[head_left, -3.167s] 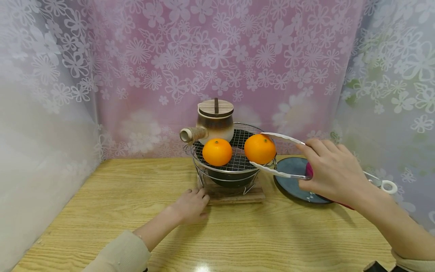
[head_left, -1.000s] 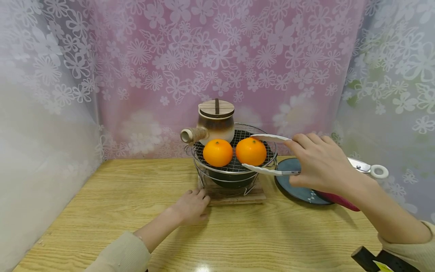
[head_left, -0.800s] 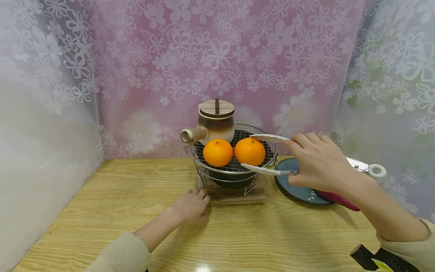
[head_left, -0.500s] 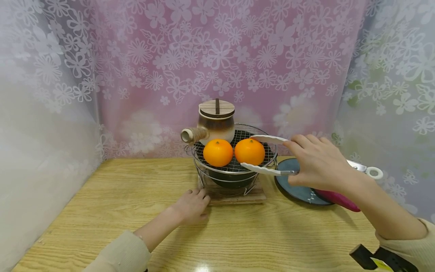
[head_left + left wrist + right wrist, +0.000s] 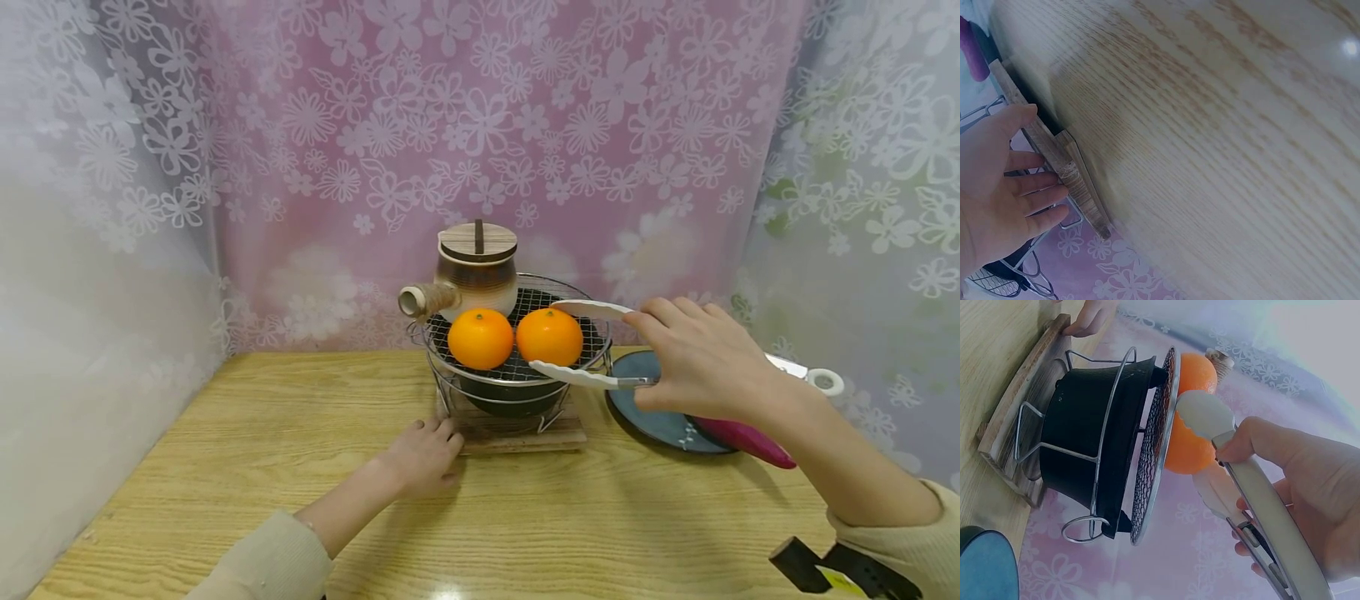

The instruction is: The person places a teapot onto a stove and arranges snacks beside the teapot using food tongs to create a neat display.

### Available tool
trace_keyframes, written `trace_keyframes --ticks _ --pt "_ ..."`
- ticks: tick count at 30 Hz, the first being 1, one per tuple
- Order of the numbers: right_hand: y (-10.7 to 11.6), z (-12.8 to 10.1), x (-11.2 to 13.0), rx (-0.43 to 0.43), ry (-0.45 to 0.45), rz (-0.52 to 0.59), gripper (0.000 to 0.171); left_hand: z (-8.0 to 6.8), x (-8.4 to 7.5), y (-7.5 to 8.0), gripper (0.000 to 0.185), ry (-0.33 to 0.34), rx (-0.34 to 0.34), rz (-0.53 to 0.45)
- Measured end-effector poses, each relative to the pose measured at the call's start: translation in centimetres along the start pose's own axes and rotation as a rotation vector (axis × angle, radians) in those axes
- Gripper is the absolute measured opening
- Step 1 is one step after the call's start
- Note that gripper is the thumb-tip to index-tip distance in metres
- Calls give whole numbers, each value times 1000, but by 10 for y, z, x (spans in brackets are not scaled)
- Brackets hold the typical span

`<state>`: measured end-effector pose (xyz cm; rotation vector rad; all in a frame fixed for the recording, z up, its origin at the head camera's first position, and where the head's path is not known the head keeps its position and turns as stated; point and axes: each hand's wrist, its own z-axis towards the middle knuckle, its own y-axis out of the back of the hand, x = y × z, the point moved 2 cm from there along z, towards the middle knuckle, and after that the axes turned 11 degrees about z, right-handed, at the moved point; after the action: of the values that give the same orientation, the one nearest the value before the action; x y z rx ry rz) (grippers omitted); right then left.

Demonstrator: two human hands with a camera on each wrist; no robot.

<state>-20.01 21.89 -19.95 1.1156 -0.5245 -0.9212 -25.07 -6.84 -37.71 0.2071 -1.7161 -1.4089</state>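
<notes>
A person's right hand (image 5: 697, 354) grips a pair of white-tipped tongs (image 5: 1275, 522) over a tabletop grill, the two tips apart on either side of the right-hand orange (image 5: 550, 338). Whether both tips touch the fruit cannot be told. The tongs' long axis runs roughly sideways in the head view, tips toward the person's left, handle ring emerging beyond the right hand, their middle hidden behind it. The orange sits on the wire mesh (image 5: 517, 367), stem up, just beside a second orange (image 5: 481, 339) and in front of a lidded pot (image 5: 487, 292) whose side handle points left.

The left hand (image 5: 423, 458), fingers apart and curled around nothing, touches the end of a wooden board (image 5: 517, 437) on the counter (image 5: 262, 467); the left wrist view alone shows its palm side. Only the right wrist view gives the full side of the black stove bowl (image 5: 1085, 425) under the mesh; there the pot is reduced to its handle. At right, a blue-grey plate (image 5: 645, 392) and a magenta object (image 5: 753, 442) are partly hidden by the right arm.
</notes>
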Motion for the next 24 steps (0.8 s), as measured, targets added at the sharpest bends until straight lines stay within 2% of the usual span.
trace_keyframes --ticks 19,24 --pt "0 -9 -7 33 -46 111 68 0 0 1 45 6 -18 10" --pt "-1 -14 -10 39 -93 157 71 0 0 0 45 -2 -6 9"
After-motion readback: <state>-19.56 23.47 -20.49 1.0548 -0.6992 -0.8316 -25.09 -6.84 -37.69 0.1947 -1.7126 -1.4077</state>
